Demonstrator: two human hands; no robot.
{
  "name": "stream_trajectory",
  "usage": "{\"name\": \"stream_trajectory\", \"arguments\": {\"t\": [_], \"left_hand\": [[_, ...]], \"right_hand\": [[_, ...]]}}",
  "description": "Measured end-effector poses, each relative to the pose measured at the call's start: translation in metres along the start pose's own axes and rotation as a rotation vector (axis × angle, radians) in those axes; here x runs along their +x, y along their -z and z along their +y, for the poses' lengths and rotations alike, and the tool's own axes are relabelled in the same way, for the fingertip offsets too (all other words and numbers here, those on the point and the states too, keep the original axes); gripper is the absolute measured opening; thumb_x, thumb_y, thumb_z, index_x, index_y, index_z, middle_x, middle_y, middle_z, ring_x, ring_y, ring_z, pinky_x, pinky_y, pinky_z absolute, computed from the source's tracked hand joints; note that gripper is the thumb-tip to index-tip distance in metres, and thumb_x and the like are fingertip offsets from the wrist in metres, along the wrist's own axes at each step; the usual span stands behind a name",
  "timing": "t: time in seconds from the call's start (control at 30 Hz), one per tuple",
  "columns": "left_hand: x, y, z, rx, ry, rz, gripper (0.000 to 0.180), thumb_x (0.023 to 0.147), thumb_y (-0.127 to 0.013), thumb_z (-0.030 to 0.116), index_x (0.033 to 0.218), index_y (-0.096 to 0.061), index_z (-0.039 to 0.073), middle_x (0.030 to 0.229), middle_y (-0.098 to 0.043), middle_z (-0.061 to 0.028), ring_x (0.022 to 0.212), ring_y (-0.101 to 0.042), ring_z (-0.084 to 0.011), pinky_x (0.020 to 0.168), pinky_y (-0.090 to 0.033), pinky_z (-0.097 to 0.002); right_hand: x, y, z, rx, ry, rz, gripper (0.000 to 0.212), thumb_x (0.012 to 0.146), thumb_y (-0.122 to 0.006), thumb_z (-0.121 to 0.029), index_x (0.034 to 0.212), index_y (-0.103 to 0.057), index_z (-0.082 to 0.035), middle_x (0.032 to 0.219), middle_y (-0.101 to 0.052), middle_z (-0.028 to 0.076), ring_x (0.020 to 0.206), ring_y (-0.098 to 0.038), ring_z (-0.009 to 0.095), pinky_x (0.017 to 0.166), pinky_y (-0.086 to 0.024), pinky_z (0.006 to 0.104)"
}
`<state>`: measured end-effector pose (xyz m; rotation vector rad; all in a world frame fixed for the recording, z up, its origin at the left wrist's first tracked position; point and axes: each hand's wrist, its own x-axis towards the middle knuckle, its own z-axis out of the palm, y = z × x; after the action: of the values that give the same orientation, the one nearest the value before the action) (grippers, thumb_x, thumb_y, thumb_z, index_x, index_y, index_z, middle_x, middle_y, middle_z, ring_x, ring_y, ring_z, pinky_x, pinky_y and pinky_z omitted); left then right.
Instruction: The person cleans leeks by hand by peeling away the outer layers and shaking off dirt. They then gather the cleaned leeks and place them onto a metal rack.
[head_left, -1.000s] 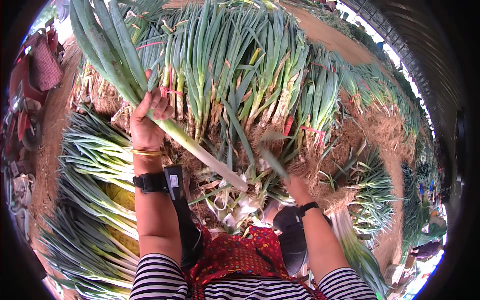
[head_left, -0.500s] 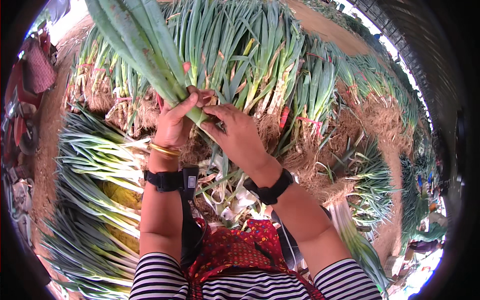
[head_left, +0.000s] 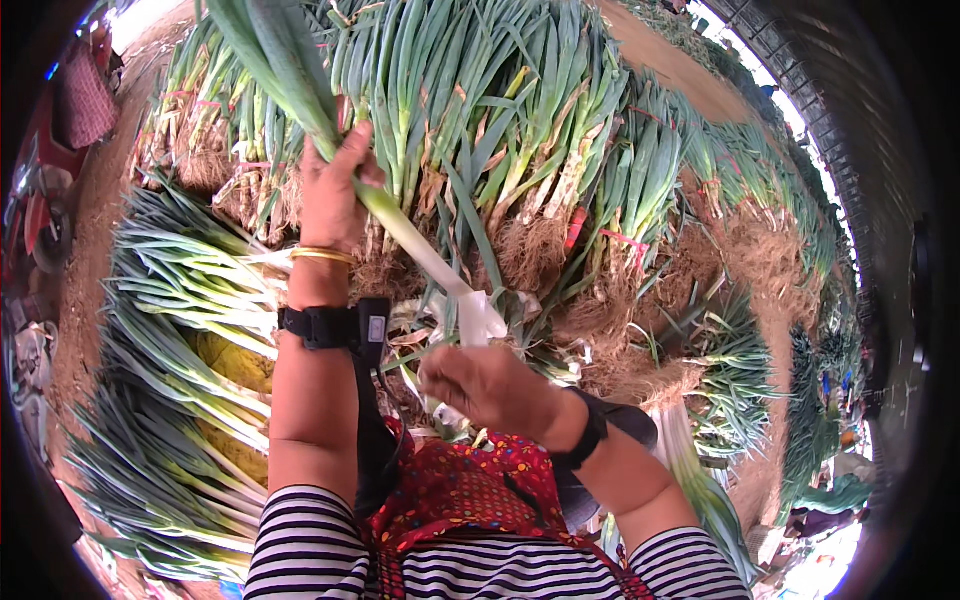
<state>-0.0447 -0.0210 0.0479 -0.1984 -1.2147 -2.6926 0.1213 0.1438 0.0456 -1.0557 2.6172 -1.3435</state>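
Note:
My left hand [head_left: 333, 200] is wrapped round a large green onion [head_left: 425, 250] where its white stalk turns into green leaves. The leaves rise to the upper left; the white stalk slants down to the right. Below it my right hand [head_left: 492, 388] is closed, fingers pinched, with a strip of whitish peel [head_left: 473, 322] stretching between it and the stalk's lower end. The fingertips partly hide how the strip is held. Upright bundles of green onions [head_left: 430, 90] with roots stand just beyond my hands.
Trimmed green onions [head_left: 200, 330] lie in piles at the left, partly over a yellow sheet [head_left: 235, 365]. More rooted bundles [head_left: 625, 170], some with red ties, stand to the right. Peeled scraps litter the ground before my red patterned apron [head_left: 470, 490]. A red motorbike [head_left: 45, 160] stands far left.
My right hand has moved from the stalk beside my left hand down toward my apron, drawing a strip of peel. More white stalk shows. My left hand has shifted slightly up and left.

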Motion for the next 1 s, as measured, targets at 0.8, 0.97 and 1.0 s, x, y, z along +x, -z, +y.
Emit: {"name": "stream_trajectory", "arguments": {"t": [0.8, 0.97, 1.0], "left_hand": [[0.01, 0.058, 0.011, -0.196, 0.073, 0.181, 0.021, 0.077, -0.056, 0.002, 0.095, -0.049, -0.005, 0.077, -0.056, -0.011, 0.07, -0.058, -0.023, 0.072, -0.049, -0.0356], [0.0, 0.045, 0.021, -0.292, 0.117, -0.025, 0.045, 0.074, -0.054, -0.001, 0.116, -0.038, -0.006, 0.096, -0.056, -0.0165, 0.085, -0.058, -0.0263, 0.086, -0.045, -0.0384], [-0.003, 0.033, 0.022, -0.29, 0.07, -0.022, 0.048, 0.075, -0.054, -0.001, 0.12, -0.037, -0.005, 0.104, -0.054, -0.0167, 0.09, -0.056, -0.0258, 0.088, -0.044, -0.039]], "right_hand": [[-0.02, 0.04, 0.013, -0.802, -0.178, 0.438, 0.048, 0.077, -0.063, -0.031, 0.118, -0.05, -0.012, 0.119, -0.051, 0.007, 0.114, -0.046, 0.026, 0.099, -0.03, 0.0419], [0.026, 0.03, 0.04, -0.987, -0.215, 0.477, 0.052, 0.076, -0.063, -0.031, 0.123, -0.047, -0.016, 0.117, -0.052, 0.005, 0.112, -0.046, 0.026, 0.101, -0.026, 0.0422], [0.025, 0.034, 0.049, -0.961, -0.248, 0.465, 0.049, 0.077, -0.062, -0.029, 0.122, -0.047, -0.017, 0.112, -0.053, 0.005, 0.107, -0.048, 0.025, 0.099, -0.028, 0.0411]]}}
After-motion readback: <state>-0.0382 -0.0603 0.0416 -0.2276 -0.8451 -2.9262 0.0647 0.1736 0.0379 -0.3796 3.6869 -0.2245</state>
